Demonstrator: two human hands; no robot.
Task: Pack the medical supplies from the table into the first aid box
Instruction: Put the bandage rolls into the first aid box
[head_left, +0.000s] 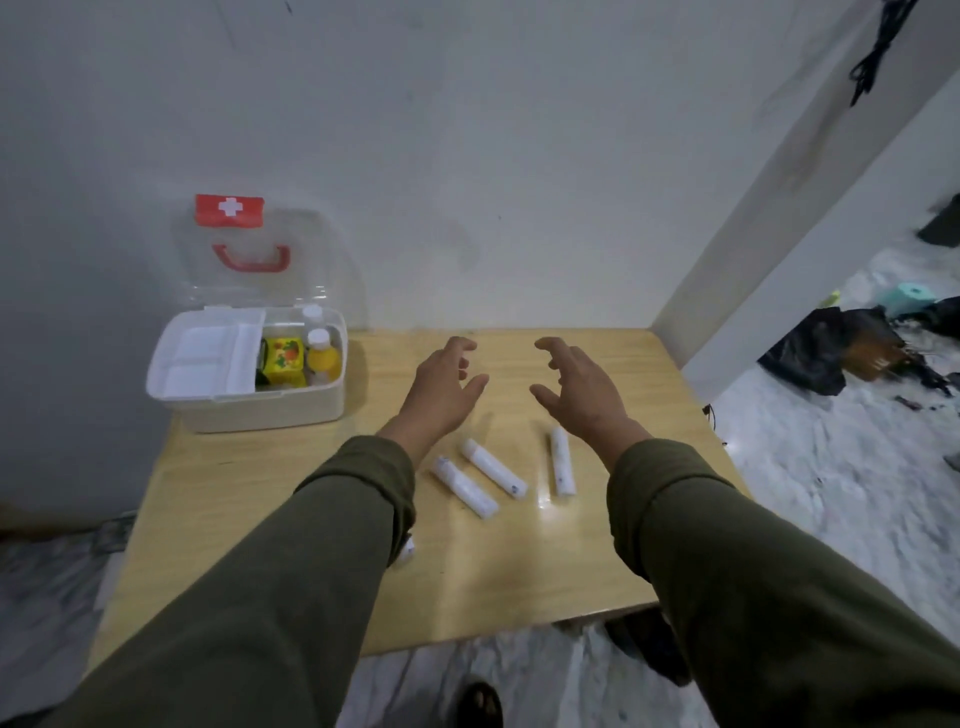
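Both hands are held out above the middle of the counter (260, 483), palms turned toward each other with a gap between them. The left hand (441, 387) is spread open, its fingers curled loosely and its thumb stretched toward the right; nothing is gripped in it. The right hand (576, 387) is likewise open and empty, the fingers hooked forward and the thumb pointed left. Both forearms are covered by olive-green sleeves (322, 545) that reach in from the near edge.

Below the wrists, three white rolled bandages are seen lying flat on the counter: one (464, 486) nearest the left sleeve, a second (493, 468) just beside it and roughly parallel, and a third (562, 461) set apart, close under the right wrist. A further small white item (407, 550) is glimpsed at the edge of the left sleeve, mostly hidden.

At the far left corner of the counter the first aid box (270, 410) is stood open, its clear lid (249, 260) raised against the wall, with a red handle and a red label bearing a white cross. A white divided tray (208, 358) is seated over the left part of the box. In the right part a yellow carton (283, 360) and an orange bottle with a white cap (323, 357) are held upright, and another white cap (312, 313) is visible behind them.
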